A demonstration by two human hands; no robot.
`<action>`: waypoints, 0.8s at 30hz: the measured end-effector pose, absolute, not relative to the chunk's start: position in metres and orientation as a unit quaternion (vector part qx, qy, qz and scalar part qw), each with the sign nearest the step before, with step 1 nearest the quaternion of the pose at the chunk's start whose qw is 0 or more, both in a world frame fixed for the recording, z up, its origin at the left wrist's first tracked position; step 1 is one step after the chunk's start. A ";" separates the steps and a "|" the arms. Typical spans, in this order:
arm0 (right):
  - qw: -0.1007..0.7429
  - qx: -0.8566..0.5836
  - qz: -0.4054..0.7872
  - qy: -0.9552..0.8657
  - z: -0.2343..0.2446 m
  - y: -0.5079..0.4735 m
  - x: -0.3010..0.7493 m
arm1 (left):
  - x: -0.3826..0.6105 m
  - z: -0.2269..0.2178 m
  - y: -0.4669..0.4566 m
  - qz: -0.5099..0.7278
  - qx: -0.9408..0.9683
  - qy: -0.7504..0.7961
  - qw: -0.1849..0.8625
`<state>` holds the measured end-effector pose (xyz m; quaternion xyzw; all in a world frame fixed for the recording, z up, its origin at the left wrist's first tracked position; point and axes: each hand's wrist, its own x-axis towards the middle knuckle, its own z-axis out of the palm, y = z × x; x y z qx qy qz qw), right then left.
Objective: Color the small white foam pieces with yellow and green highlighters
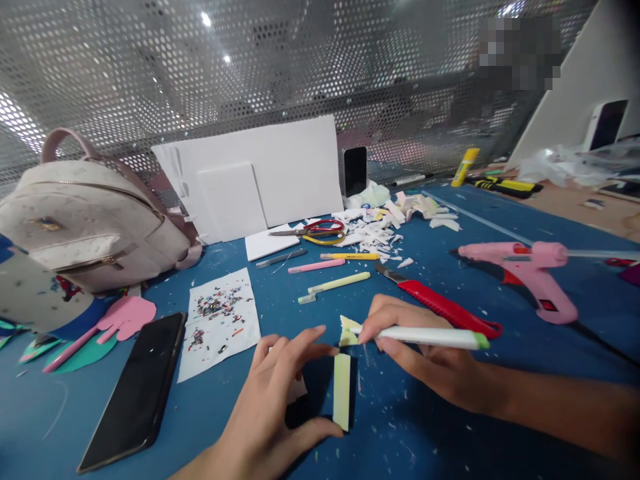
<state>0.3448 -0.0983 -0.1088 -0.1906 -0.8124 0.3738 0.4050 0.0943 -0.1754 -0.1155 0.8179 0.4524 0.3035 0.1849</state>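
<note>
My right hand (425, 340) is closed around a white marker (435, 337) with a green end. The marker's tip is at a small pale yellow-green scrap (349, 329) on the blue table. A narrow pale yellow-green strip (342, 390), perhaps foam board, is just below that scrap. My left hand (280, 393) spans this strip lengthwise, the thumb at its near end and a fingertip at its far end. Under my left palm a small white piece (297, 390) is partly hidden. Beyond my hands lies an uncapped-looking yellow-green marker (340, 283) with a clear cap (307, 299) beside it.
A red utility knife (445, 307) lies just beyond my right hand, and a pink glue gun (530, 267) farther right. Scissors (320, 231), white scraps (375, 230) and a pink marker (317, 266) are farther back. On the left are a phone (135, 393), paper with bits (220, 320) and a backpack (100, 220).
</note>
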 end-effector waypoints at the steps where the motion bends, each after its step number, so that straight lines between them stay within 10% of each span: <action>1: 0.396 -0.181 0.379 -0.816 -0.109 -0.099 0.345 | 0.094 -0.116 -0.176 0.302 0.814 0.457 0.194; 24: 0.253 -0.183 0.352 -0.882 -0.109 -0.100 0.333 | 0.097 -0.122 -0.174 0.257 0.824 0.452 0.227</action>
